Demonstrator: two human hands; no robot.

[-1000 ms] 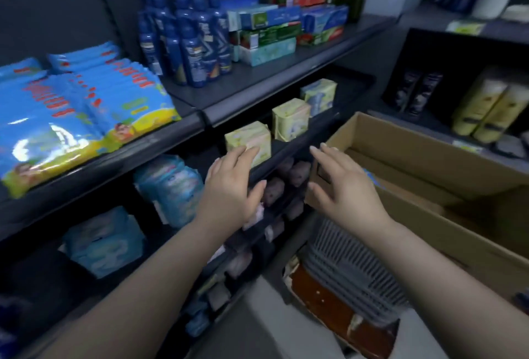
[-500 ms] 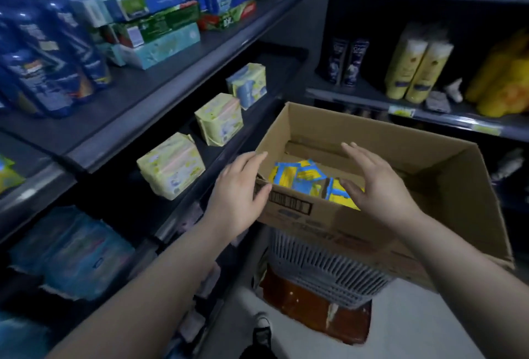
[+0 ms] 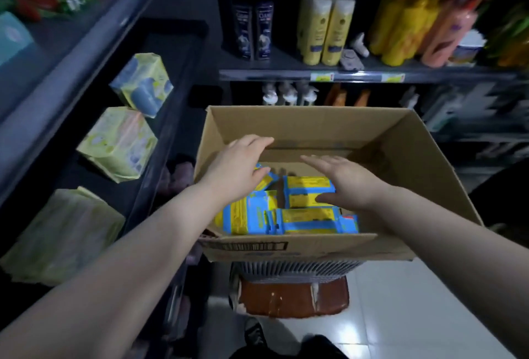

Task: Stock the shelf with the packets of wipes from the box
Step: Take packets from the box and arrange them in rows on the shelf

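Dim, softly blurred wide-angle view; edges bend, floor glares.

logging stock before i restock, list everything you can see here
cardboard box: one, brown, centre, on the basket
wipes packets: at least four, blue and yellow, inside the box
basket: one, grey, under the box
pale packs: three, yellow-green, left shelf
dark bottles: two, navy, back shelf
cream bottles: two, pale yellow, back shelf
blurred bottles: count unclear, yellow and pink, back shelf right
left hand: one, open, above the box's left side
right hand: one, open, above the packets
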